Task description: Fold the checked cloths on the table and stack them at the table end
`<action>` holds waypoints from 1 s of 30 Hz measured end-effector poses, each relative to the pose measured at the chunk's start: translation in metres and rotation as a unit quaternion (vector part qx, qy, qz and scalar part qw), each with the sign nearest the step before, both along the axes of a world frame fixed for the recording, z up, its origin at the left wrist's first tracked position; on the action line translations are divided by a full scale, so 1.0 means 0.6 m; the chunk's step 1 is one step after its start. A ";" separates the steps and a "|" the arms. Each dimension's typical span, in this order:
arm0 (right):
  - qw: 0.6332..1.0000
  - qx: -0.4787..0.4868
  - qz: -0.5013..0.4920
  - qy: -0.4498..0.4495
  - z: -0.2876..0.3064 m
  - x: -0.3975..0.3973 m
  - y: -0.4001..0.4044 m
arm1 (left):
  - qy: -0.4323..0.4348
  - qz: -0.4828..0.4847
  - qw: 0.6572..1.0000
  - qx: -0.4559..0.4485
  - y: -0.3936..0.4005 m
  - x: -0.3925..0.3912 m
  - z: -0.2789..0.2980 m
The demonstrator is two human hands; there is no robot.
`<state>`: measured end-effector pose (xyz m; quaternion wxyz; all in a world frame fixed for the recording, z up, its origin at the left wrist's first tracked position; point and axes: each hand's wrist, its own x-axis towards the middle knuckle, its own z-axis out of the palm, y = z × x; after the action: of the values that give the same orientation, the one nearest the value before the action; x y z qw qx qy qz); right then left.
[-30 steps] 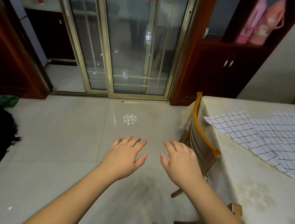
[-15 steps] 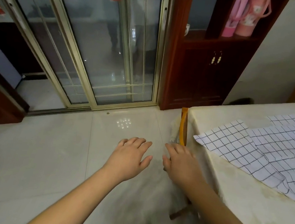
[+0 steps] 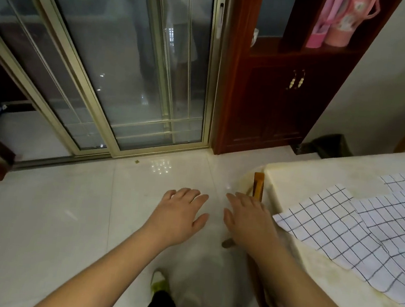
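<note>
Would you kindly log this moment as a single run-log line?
left hand: open, over floor | right hand: open, beside table | white black-checked cloths: unfolded, flat on cream-covered table | folding: not begun

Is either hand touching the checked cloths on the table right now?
No: the left hand and right hand hover open over the floor, clear of the checked cloths lying on the table.

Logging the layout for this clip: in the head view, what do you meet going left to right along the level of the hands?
Left hand → right hand → checked cloths lying unfolded on the table.
</note>
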<state>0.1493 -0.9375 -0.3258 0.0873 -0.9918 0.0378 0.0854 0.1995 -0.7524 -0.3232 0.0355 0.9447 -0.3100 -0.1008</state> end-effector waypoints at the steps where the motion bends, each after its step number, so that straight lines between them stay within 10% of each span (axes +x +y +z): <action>1: 1.000 -0.003 -0.002 0.002 0.000 0.025 0.005 | -0.006 -0.001 1.000 -0.003 0.005 0.026 -0.001; 16: 0.997 -0.001 -0.069 0.022 0.011 0.310 0.068 | -0.012 -0.064 0.997 -0.040 0.066 0.355 -0.006; 30: 0.983 0.020 -0.179 0.021 -0.003 0.504 -0.101 | -0.024 -0.167 0.985 -0.023 -0.145 0.602 0.001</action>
<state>0.4517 -0.9983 -0.3279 0.1200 -0.9651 0.2147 0.0900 0.5605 -0.8396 -0.3225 0.0323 0.8805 -0.4668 -0.0759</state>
